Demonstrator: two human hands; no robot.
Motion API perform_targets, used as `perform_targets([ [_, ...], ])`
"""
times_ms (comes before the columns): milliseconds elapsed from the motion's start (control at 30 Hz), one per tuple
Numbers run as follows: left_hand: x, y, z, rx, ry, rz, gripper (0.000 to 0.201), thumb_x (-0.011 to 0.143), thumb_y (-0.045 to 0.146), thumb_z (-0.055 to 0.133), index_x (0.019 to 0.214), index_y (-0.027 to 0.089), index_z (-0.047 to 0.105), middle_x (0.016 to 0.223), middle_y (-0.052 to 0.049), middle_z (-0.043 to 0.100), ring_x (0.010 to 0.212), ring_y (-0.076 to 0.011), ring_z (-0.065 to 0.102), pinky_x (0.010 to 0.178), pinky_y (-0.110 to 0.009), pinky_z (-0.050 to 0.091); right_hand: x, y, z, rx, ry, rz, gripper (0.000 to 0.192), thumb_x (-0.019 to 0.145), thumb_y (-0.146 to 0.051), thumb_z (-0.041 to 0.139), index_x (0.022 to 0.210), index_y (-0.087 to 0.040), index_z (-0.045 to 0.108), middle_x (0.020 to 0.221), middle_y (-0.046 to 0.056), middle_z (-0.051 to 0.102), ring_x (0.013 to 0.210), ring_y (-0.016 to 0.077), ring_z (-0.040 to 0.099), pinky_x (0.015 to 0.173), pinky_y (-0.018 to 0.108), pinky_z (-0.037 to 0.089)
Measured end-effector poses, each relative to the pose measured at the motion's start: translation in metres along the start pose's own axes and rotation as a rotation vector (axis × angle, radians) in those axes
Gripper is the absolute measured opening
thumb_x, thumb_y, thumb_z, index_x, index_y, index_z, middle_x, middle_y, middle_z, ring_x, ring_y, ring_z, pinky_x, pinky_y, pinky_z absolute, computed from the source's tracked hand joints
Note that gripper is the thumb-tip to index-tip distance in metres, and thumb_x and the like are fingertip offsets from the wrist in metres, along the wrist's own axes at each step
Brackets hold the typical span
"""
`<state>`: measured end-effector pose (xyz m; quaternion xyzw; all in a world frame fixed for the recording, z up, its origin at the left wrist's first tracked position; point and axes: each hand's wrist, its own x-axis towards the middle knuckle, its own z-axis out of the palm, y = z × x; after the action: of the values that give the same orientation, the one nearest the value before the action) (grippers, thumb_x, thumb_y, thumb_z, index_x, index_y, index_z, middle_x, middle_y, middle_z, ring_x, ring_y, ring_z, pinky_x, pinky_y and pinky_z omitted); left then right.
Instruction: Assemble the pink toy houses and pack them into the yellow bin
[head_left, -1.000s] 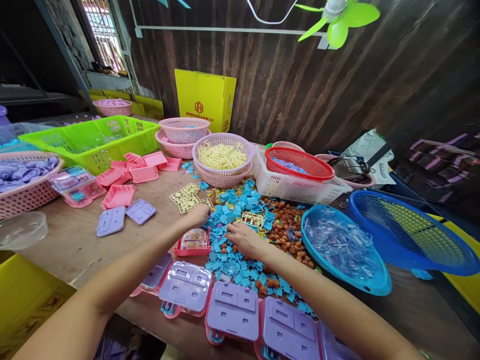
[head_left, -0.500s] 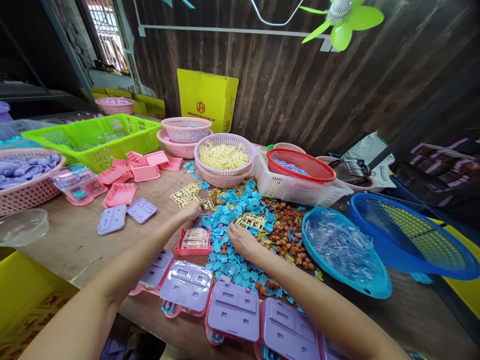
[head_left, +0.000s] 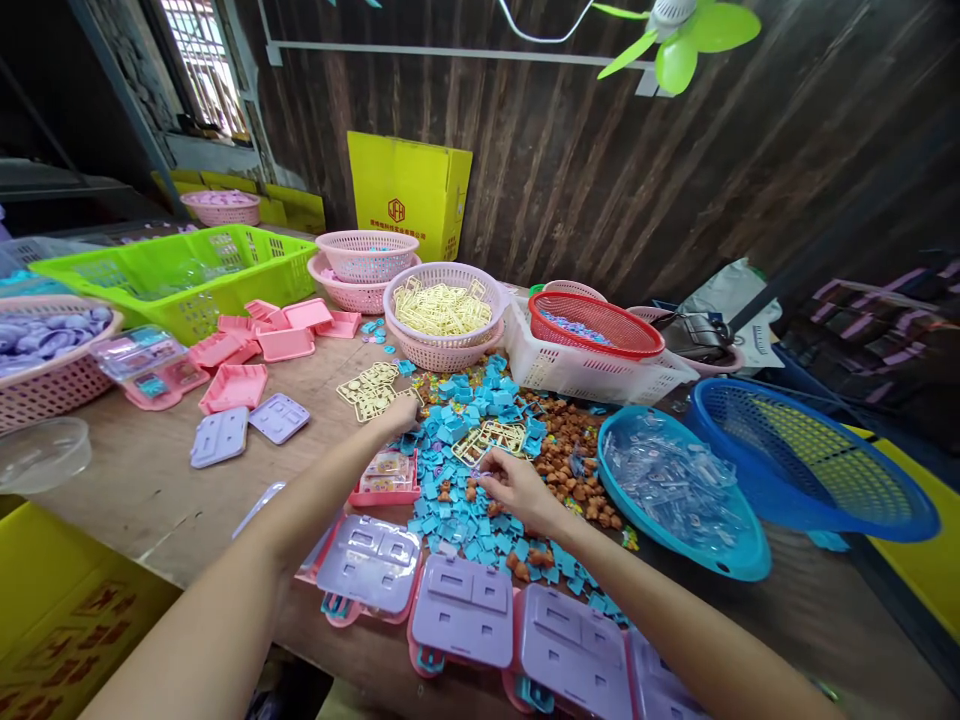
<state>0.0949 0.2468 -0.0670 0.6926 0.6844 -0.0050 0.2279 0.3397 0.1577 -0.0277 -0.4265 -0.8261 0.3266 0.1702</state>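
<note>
The small blue pieces point(head_left: 480, 520) lay in a loose heap directly under and around your right hand point(head_left: 517, 487), which was the nearer of the two to them; your fingers point(head_left: 487, 468) were pinched together at the heap's middle, apparently on a small piece, though what exactly they held was too small to tell. Just beyond those fingertips, away from you, lay the cream lattice part point(head_left: 495, 437), its long axis running across your reach. To the right of that hand sat the brown pieces point(head_left: 574, 470), touching the blue heap. Your left hand point(head_left: 400, 413) rested curled at the heap's far-left edge, beside the flat cream parts point(head_left: 367, 388); whether it held anything could not be told. The pink tray point(head_left: 386, 478) stood between your two hands, nearer the left.
</note>
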Motion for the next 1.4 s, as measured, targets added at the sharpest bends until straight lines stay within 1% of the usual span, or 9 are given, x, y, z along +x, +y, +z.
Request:
perform_targets([
  [300, -0.007, -0.006, -0.001, -0.26, 0.028, -0.079, 0.018, 0.085, 0.029, 0.059, 0.09, 0.011, 0.061, 0.092, -0.003, 0.062, 0.084, -0.0166, 0.06, 0.074, -0.033, 0.052, -0.071, -0.008, -0.039, 0.539, 0.015, 0.176, 0.026, 0.076, -0.042, 0.058, 0.08, -0.018, 0.051, 0.067, -0.003, 0.05, 0.058, 0.0101, 0.05, 0.053, 0.023, 0.04],
  [533, -0.03, -0.005, -0.015, -0.731, 0.149, -0.139, 0.01, 0.081, 0.018, 0.058, 0.075, 0.011, 0.055, 0.062, 0.003, 0.054, 0.05, -0.0067, 0.049, 0.05, -0.019, 0.043, -0.124, -0.018, -0.052, 0.716, 0.157, 0.27, 0.042, 0.073, -0.055, 0.062, 0.092, -0.017, 0.057, 0.066, -0.004, 0.052, 0.051, 0.0064, 0.045, 0.047, 0.02, 0.034],
  [733, -0.089, 0.04, -0.029, -1.111, 0.125, 0.021, 0.008, 0.076, 0.012, 0.053, 0.083, 0.014, 0.05, 0.068, 0.002, 0.055, 0.052, -0.003, 0.049, 0.049, -0.011, 0.042, -0.163, -0.012, -0.042, 0.871, 0.357, 0.308, 0.039, 0.069, -0.052, 0.068, 0.082, -0.017, 0.059, 0.061, -0.003, 0.052, 0.05, 0.0065, 0.042, 0.047, 0.021, 0.032],
  [833, -0.135, 0.087, -0.007, -1.263, -0.026, 0.096, 0.013, 0.071, 0.011, 0.057, 0.082, 0.015, 0.051, 0.072, 0.001, 0.057, 0.057, -0.0041, 0.053, 0.051, -0.011, 0.045, -0.166, -0.019, -0.029, 0.856, 0.435, 0.28, 0.036, 0.071, -0.049, 0.065, 0.086, -0.017, 0.06, 0.064, -0.003, 0.054, 0.052, 0.0073, 0.044, 0.049, 0.021, 0.034],
  [967, -0.191, 0.148, 0.038, -1.664, -0.468, 0.128, 0.023, 0.062, 0.007, 0.065, 0.079, 0.014, 0.051, 0.07, 0.001, 0.058, 0.058, -0.0055, 0.056, 0.052, -0.012, 0.047, -0.167, -0.035, -0.01, 0.642, 0.523, 0.177, 0.024, 0.081, -0.038, 0.053, 0.092, -0.018, 0.06, 0.068, -0.002, 0.056, 0.057, 0.0098, 0.049, 0.052, 0.022, 0.038],
  [1033, -0.211, 0.169, 0.057, -1.723, -0.569, 0.137, 0.027, 0.06, 0.008, 0.068, 0.08, 0.015, 0.052, 0.066, 0.002, 0.056, 0.054, -0.0058, 0.055, 0.05, -0.012, 0.047, -0.174, -0.04, 0.0, 0.458, 0.586, 0.125, 0.017, 0.085, -0.031, 0.05, 0.089, -0.018, 0.06, 0.07, -0.001, 0.059, 0.062, 0.0117, 0.052, 0.057, 0.023, 0.04],
  [1133, -0.231, 0.187, 0.08, -1.769, -0.624, 0.145, 0.026, 0.063, 0.011, 0.068, 0.082, 0.015, 0.052, 0.062, 0.004, 0.054, 0.049, -0.0057, 0.054, 0.046, -0.012, 0.045, -0.195, -0.04, 0.016, 0.218, 0.696, 0.069, 0.016, 0.089, -0.025, 0.047, 0.086, -0.017, 0.06, 0.078, 0.004, 0.063, 0.072, 0.015, 0.058, 0.066, 0.026, 0.043],
  [1267, -0.248, 0.201, 0.11, -1.772, -0.694, 0.01, 0.016, 0.071, 0.021, 0.065, 0.077, 0.014, 0.052, 0.052, 0.005, 0.049, 0.039, -0.0046, 0.045, 0.039, -0.012, 0.039, -0.231, -0.033, 0.04, 0.03, 0.754, 0.063, 0.02, 0.092, -0.026, 0.043, 0.089, -0.017, 0.06, 0.083, 0.007, 0.065, 0.077, 0.0177, 0.061, 0.069, 0.027, 0.046],
  [1400, -0.263, 0.213, 0.14, -1.733, -0.918, -0.078, 0.025, 0.078, 0.032, 0.063, 0.069, 0.012, 0.05, 0.044, 0.007, 0.042, 0.031, -0.0007, 0.033, 0.032, -0.009, 0.027, -0.265, -0.028, 0.06, 0.142, 0.844, 0.157, 0.013, 0.091, -0.028, 0.048, 0.091, -0.019, 0.058, 0.082, 0.004, 0.065, 0.075, 0.0156, 0.062, 0.067, 0.025, 0.047],
])
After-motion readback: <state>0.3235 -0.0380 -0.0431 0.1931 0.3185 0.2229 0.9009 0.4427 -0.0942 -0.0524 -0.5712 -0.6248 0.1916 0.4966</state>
